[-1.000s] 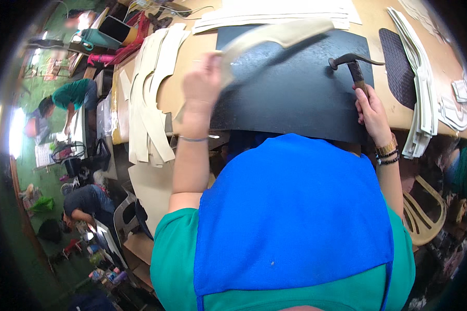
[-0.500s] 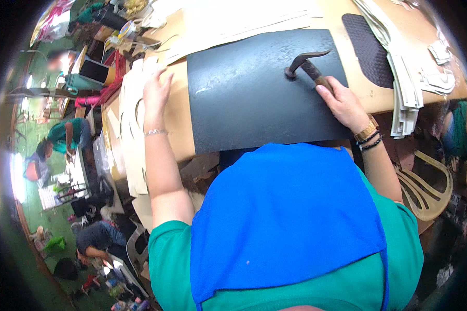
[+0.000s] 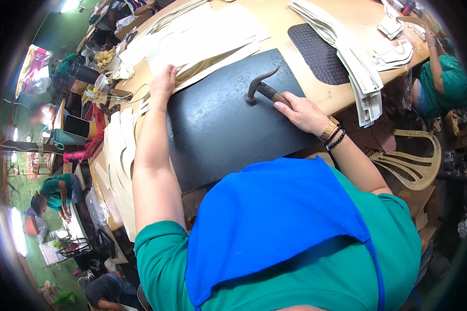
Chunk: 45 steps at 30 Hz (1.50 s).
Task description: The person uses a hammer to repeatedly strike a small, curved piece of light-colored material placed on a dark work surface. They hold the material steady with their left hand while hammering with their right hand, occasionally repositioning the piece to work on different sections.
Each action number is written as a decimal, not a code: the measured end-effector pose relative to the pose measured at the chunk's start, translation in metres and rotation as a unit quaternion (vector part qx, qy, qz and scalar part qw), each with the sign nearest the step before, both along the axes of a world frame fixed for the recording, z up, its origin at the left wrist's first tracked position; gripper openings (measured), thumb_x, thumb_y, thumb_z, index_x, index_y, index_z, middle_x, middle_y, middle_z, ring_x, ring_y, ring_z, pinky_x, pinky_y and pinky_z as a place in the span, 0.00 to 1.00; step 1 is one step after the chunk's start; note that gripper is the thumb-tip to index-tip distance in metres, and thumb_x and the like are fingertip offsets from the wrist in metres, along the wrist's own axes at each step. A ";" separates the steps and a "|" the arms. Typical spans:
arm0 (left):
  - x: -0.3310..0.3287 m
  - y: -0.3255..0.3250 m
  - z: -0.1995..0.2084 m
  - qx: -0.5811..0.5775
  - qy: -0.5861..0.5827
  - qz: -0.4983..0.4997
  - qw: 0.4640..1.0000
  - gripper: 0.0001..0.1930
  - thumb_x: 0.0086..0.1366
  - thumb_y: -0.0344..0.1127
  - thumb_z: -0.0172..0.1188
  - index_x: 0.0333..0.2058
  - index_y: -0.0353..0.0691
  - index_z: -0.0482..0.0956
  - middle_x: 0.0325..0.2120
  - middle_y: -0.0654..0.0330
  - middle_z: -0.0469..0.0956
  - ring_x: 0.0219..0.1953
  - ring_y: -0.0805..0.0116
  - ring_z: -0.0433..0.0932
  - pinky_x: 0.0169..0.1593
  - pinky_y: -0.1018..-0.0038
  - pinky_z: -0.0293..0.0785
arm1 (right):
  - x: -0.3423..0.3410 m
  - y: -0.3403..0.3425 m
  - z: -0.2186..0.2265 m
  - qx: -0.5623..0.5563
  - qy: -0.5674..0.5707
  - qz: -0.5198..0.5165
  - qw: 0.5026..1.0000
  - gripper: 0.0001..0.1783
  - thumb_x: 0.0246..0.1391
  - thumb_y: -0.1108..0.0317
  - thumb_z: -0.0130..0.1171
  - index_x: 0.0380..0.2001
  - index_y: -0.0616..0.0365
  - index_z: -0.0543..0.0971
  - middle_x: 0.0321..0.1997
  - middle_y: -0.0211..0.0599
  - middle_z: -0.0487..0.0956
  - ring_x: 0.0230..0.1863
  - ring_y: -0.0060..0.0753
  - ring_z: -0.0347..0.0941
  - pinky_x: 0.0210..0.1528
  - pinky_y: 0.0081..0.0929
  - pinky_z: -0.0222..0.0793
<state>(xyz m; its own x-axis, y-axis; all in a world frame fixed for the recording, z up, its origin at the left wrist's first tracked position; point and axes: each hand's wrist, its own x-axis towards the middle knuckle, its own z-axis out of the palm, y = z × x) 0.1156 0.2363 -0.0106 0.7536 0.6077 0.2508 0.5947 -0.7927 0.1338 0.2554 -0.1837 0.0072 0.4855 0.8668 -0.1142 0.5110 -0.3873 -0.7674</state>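
Note:
My right hand [image 3: 304, 115] is wrapped round the wooden handle of a hammer [image 3: 263, 85] with a dark head and a curved claw. The hammer's round face rests on or just over a black mat [image 3: 218, 124]. At the mat's far left corner, my left hand [image 3: 163, 82] is closed on the near edge of a cream sheet [image 3: 207, 39]. That sheet's near edge bows up slightly beside my fingers; the fingertips themselves are partly hidden. More cream sheets lie under and behind it.
Right of the mat lie a dark textured pad [image 3: 319, 54] and a bundle of cream strips [image 3: 347, 52]. More cut cream pieces [image 3: 120, 160] line the table's left side. A plastic chair [image 3: 415, 163] stands at right. A person in green [image 3: 446, 80] is at the far right.
My left hand has moved from the cut pieces at the left to the cream sheet's edge and closed on it. The view has shifted; the hammer stays in my right hand.

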 end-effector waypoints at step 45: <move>-0.037 -0.230 0.018 -0.159 -0.038 -0.200 0.966 0.35 0.57 0.58 0.63 0.56 0.38 0.73 0.56 0.43 0.68 0.58 0.47 0.69 0.61 0.57 0.64 | 0.032 -0.030 -0.003 -0.044 -0.161 -0.069 0.984 0.22 0.65 0.53 0.50 0.47 0.64 0.68 0.34 0.61 0.78 0.38 0.65 0.76 0.41 0.47 0.71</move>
<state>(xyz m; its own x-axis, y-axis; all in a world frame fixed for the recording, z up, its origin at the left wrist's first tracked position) 0.0786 0.0060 0.0075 0.9308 0.3276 0.1622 0.2291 -0.8685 0.4395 0.2873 -0.2136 0.0040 0.6213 0.7835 -0.0074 0.6593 -0.5279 -0.5354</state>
